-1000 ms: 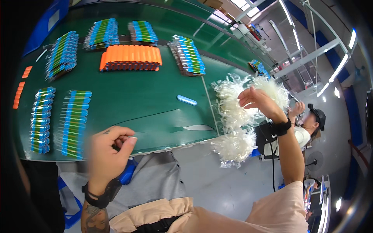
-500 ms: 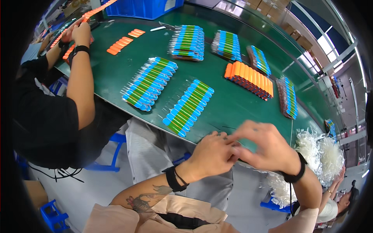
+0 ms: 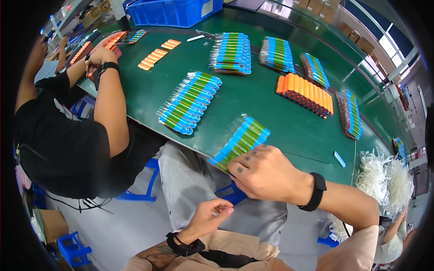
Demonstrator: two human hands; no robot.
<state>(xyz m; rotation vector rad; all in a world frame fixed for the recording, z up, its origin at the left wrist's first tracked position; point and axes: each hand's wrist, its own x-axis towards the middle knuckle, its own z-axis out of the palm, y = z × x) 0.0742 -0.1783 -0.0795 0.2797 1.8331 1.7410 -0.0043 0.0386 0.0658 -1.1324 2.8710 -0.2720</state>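
My right hand (image 3: 271, 174) reaches across the table's near edge, its fingers bent down over the near right side of a strip of blue tabs with a green band (image 3: 244, 140). The strip's near corner juts past the table edge; the fingertips are hidden beneath the hand. Over my lap, my left hand (image 3: 210, 217) is drawn back with fingers curled toward the thumb, and nothing shows in it. A thick stack of similar blue and green strips (image 3: 192, 101) lies to the left. One small loose blue piece (image 3: 339, 159) rests on the table, right of my right hand.
More blue and green stacks (image 3: 230, 52) stand farther back, beside a block of orange tubes (image 3: 305, 92). Loose orange pieces (image 3: 153, 58) lie at left, near a co-worker's arm (image 3: 110, 99). A blue bin (image 3: 172, 13) is behind; clear plastic shreds (image 3: 384, 180) pile at right.
My hands have parted: the left has dropped back toward my lap, while the right has moved onto the strip, which is shifted nearer me. The small blue piece now shows on the table.
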